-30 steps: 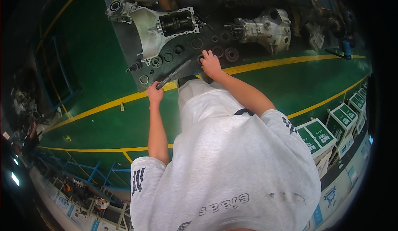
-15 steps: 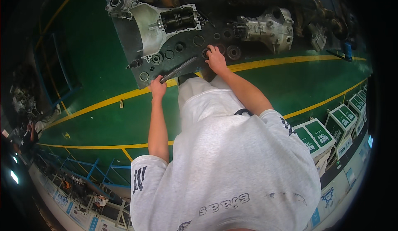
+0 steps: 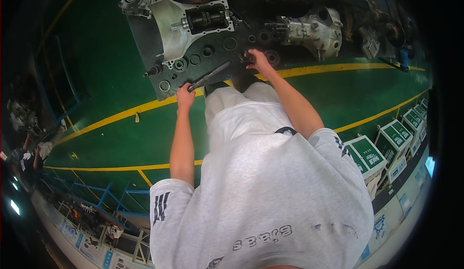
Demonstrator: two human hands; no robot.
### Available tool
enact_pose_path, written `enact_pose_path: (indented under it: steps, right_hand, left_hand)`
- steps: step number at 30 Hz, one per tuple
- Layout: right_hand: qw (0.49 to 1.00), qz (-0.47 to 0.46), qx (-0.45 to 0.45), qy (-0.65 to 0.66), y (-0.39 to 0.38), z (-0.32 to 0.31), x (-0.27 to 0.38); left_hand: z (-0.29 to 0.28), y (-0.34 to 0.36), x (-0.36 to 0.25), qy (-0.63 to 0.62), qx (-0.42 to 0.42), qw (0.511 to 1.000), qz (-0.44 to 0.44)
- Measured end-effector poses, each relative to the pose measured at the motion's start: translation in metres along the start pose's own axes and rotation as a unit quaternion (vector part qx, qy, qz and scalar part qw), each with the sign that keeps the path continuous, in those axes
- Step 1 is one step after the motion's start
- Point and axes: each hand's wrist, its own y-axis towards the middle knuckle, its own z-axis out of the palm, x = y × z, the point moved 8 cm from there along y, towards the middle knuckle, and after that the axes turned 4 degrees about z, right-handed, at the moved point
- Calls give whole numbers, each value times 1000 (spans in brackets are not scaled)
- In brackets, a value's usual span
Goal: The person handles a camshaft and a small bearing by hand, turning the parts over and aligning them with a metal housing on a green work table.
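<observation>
My left hand (image 3: pixel 185 95) is closed round the lower end of a steel shaft (image 3: pixel 211 74) at the bench's near edge, the shaft slanting up to the right. My right hand (image 3: pixel 258 62) grips a dark round gear-like part (image 3: pixel 247 58), beside a toothed gear (image 3: pixel 272 57). Around both hands lie several rings and bearings (image 3: pixel 208 51) on the dark bench top (image 3: pixel 222 46). Beyond them sit an opened gearbox housing (image 3: pixel 171 28) with gears inside and, further right, a second cast housing (image 3: pixel 316 33).
Larger dark machinery (image 3: pixel 353 3) fills the bench's back. Blue metal frames (image 3: pixel 70 75) stand on the green floor (image 3: pixel 106 75) marked with yellow lines. A co-worker (image 3: pixel 30 159) is at the far left. White and green boxes (image 3: pixel 368 157) line the right.
My right hand has moved right and upward, and the dark round part in its fingers now shows more clearly. My left hand and the shaft have shifted slightly up and to the right.
</observation>
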Motion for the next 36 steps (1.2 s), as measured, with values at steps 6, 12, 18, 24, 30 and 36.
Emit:
enact_pose_path:
  steps: [6, 12, 18, 24, 30, 36]
  right_hand:
    - [992, -33, 35, -113, -1, 18, 15]
    - [924, -76, -188, -325, -3, 13, 17]
    - [726, -291, -230, -579, -11, 40, 32]
    - [666, -213, -241, -673, 9, 52, 44]
    - [613, -146, -219, -745, 27, 53, 43]
    - [644, -48, -227, -729, 14, 42, 39]
  left_hand:
    - [-12, -3, -20, 35, -36, 998, 36]
    - [-29, -6, -68, 51, -119, 978, 161]
    - [-39, -3, -88, 46, -180, 970, 159]
    - [-44, -1, -89, 51, -195, 967, 157]
    - [-41, 4, -90, 60, -179, 970, 151]
    - [-49, 2, -72, 69, -212, 966, 133]
